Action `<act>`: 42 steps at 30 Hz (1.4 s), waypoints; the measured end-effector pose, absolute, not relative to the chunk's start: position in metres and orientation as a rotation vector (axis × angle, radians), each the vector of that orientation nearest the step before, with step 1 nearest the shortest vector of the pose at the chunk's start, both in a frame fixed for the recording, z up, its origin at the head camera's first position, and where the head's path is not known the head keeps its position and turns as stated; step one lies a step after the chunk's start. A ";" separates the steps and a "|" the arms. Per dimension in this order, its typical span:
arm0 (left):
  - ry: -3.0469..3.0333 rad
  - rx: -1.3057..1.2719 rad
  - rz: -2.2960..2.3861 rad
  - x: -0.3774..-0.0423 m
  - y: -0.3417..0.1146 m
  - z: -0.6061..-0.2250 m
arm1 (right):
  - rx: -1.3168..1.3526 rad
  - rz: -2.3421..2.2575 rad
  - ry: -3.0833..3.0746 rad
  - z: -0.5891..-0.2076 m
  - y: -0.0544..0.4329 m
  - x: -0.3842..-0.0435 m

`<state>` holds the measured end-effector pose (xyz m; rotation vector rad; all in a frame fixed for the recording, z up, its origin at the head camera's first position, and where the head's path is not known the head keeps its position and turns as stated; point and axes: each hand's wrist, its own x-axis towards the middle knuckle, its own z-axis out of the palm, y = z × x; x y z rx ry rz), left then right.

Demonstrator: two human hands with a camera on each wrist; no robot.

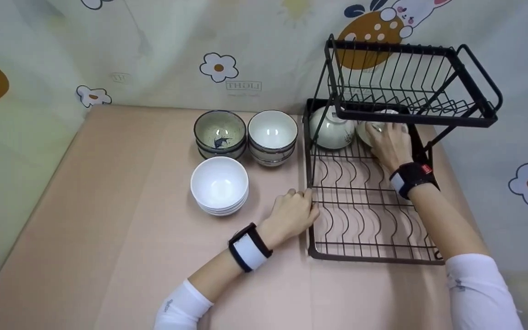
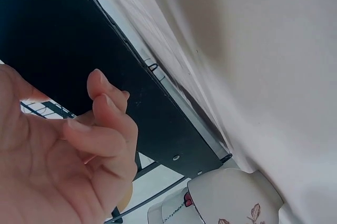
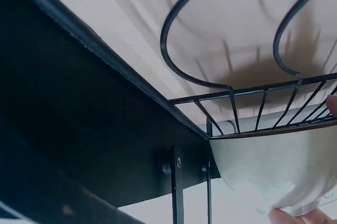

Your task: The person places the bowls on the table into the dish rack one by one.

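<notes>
Bowl in hand: a pale, glossy round bowl [image 1: 363,134], upside down at the back of the black metal wire dish rack [image 1: 374,260], upper right of the frame.
Right hand: the right hand [image 1: 390,145] is clamped on that bowl, fingers at its foot.
Left hand: the left hand [image 1: 291,213], right of the frame's centre, grips the rack's left rim with bent fingers.
Rack neighbour: a pale upturned bowl with a faint pattern [image 1: 330,133], just left of the held one.
Stacks: olive-grey dark-rimmed bowls [image 1: 219,130] and white dark-rimmed bowls [image 1: 273,129], upper centre; plain white bowls [image 1: 219,183] nearer me.
Surface: a matte pinkish-tan surface [image 1: 108,206] beneath everything.
Backdrop: a pale flower-printed sheet [image 1: 167,59], along the top.
</notes>
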<state>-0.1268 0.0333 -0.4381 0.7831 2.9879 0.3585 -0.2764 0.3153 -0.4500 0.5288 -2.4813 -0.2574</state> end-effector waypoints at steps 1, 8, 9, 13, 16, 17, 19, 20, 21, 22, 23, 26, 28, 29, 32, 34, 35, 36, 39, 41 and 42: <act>2.988 0.783 0.355 -0.127 0.033 -0.438 | 0.531 -0.257 -2.473 -0.451 0.316 -0.277; 2.972 0.773 0.357 -0.126 0.033 -0.437 | 0.523 -0.239 -2.451 -0.459 0.318 -0.278; 2.974 0.774 0.359 -0.126 0.033 -0.437 | 0.518 -0.240 -2.455 -0.459 0.318 -0.278; 3.006 0.784 0.375 -0.126 0.034 -0.438 | 0.498 -0.243 -2.487 -0.459 0.316 -0.278; 3.037 0.797 0.386 -0.126 0.034 -0.439 | 0.492 -0.247 -2.487 -0.459 0.316 -0.278; 3.045 0.799 0.392 -0.126 0.034 -0.440 | 0.491 -0.244 -2.482 -0.460 0.316 -0.278; 3.042 0.801 0.396 -0.126 0.035 -0.440 | 0.493 -0.247 -2.471 -0.461 0.315 -0.278; 3.039 0.801 0.398 -0.126 0.035 -0.440 | 0.494 -0.249 -2.469 -0.461 0.315 -0.277; 3.036 0.800 0.398 -0.126 0.035 -0.440 | 0.494 -0.254 -2.468 -0.461 0.315 -0.277; 3.033 0.798 0.395 -0.126 0.035 -0.440 | 0.494 -0.259 -2.471 -0.461 0.315 -0.277; 3.030 0.796 0.395 -0.126 0.034 -0.440 | 0.493 -0.266 -2.482 -0.460 0.315 -0.276; 3.030 0.794 0.395 -0.126 0.033 -0.439 | 0.487 -0.279 -2.501 -0.458 0.313 -0.275; 3.026 0.793 0.401 -0.126 0.033 -0.439 | 0.475 -0.264 -2.514 -0.457 0.311 -0.273; 3.025 0.794 0.401 -0.126 0.032 -0.438 | 0.465 -0.250 -2.524 -0.456 0.310 -0.272; 3.023 0.801 0.393 -0.126 0.032 -0.438 | 0.423 -0.178 -2.594 -0.451 0.307 -0.266; 3.022 0.802 0.385 -0.126 0.032 -0.438 | 0.382 -0.117 -2.681 -0.445 0.304 -0.261; 3.022 0.802 0.383 -0.126 0.032 -0.439 | 0.355 -0.085 -2.735 -0.442 0.302 -0.258; 3.021 0.801 0.381 -0.126 0.032 -0.439 | 0.324 -0.055 -2.794 -0.438 0.300 -0.255; 3.014 0.795 0.386 -0.126 0.032 -0.439 | 0.244 0.044 -2.951 -0.427 0.293 -0.244; 3.011 0.794 0.390 -0.126 0.033 -0.439 | 0.217 0.125 -3.000 -0.420 0.289 -0.236; 3.012 0.793 0.389 -0.126 0.033 -0.439 | 0.217 0.175 -2.998 -0.417 0.286 -0.231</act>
